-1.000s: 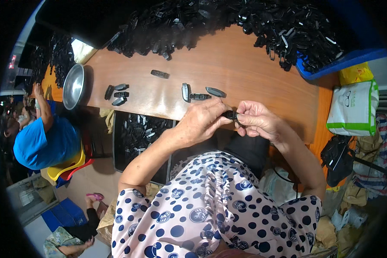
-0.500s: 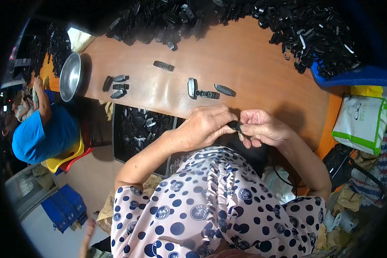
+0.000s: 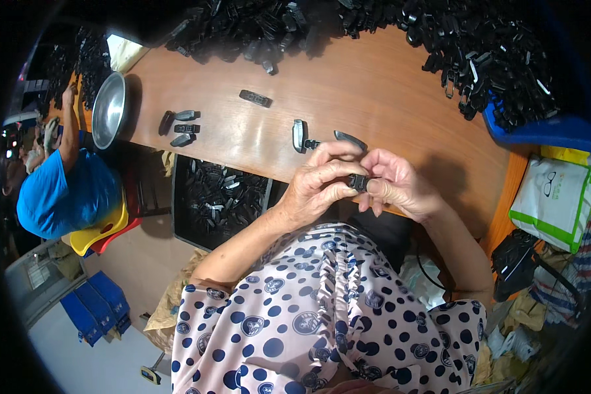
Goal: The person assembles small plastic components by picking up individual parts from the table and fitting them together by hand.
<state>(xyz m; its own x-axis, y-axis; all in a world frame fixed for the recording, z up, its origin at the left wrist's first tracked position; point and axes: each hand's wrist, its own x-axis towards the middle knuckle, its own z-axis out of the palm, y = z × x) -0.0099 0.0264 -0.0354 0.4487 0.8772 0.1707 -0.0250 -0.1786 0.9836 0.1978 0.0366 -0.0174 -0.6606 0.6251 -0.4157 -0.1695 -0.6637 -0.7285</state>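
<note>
Above the table's near edge, my left hand [image 3: 325, 178] pinches a small black plastic part [image 3: 357, 182] between thumb and fingers. My right hand [image 3: 400, 187] meets it from the other side, its thumb pressed on the same part and its other fingers curled behind. Just beyond my left fingers lie a silver-edged clip-like piece [image 3: 299, 136], a dark piece [image 3: 312, 144] partly covered by that hand, and a grey curved piece [image 3: 349, 139]. A single black piece [image 3: 255, 98] lies farther back. Several similar pieces [image 3: 185, 128] form a small cluster to the left.
Large heaps of black parts [image 3: 492, 59] line the far side of the wooden table [image 3: 223, 138]. A metal bowl [image 3: 109, 111] stands at its left end. Below the edge is a black bin [image 3: 220, 200] of parts. A white-green bag [image 3: 551, 197] is at right; a person in blue [image 3: 69, 197] sits left.
Both hands have risen slightly, and more of the black part shows between the fingers. My left hand now covers part of the dark piece on the table. The person at left has shifted an arm.
</note>
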